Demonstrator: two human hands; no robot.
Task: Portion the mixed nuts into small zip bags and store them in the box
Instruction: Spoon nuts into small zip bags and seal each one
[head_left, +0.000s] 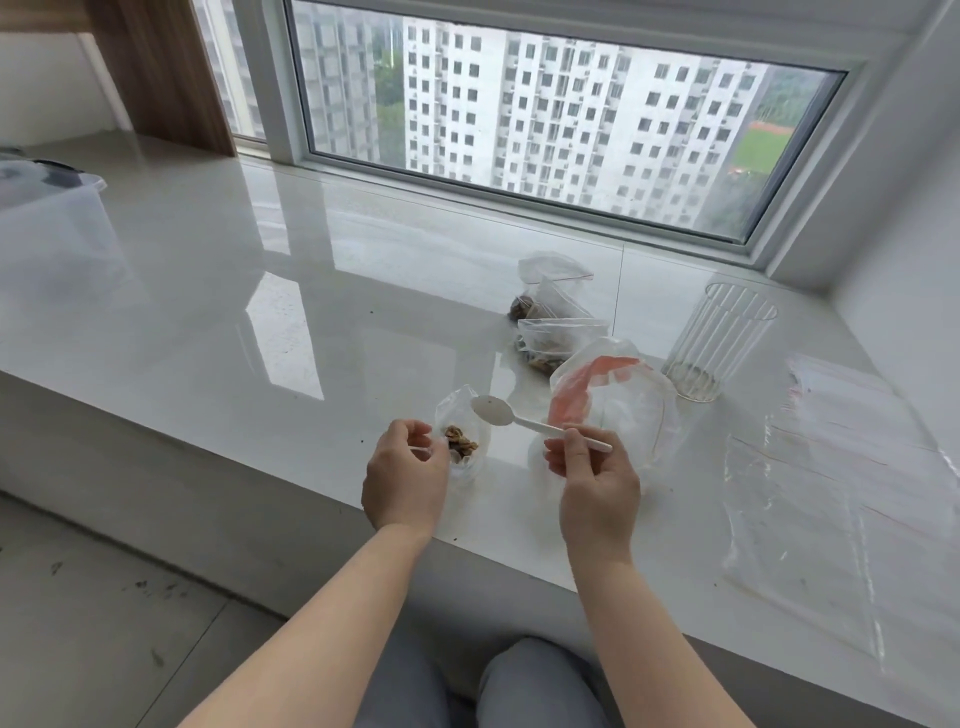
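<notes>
White plastic spoon (524, 419), its bowl empty, is hovering just above the mouth of a small zip bag (464, 441) that is standing near the front edge of a glossy white surface (260, 322). The right hand (597, 483) is pinching the spoon's handle between thumb and fingertips. The left hand (405, 480) is gripping the bag's rim with curled fingers, holding its mouth open. A small heap of mixed nuts (460, 442) is sitting inside this bag.

To do this step well, the left hand should keep the mouth wide and the bag upright, so each scoop is tipping in without spilling.

Just right of the spoon, a larger clear bag with a red strip (613, 410) is standing open; what it holds cannot be made out. Behind it, filled zip bags (553, 322) of nuts are lying together. A ribbed clear glass (717, 345) looks nearly empty. Flat unused bags (841, 499) are lying at the right. A clear storage box (52, 208) is sitting well apart, at the far left.
</notes>
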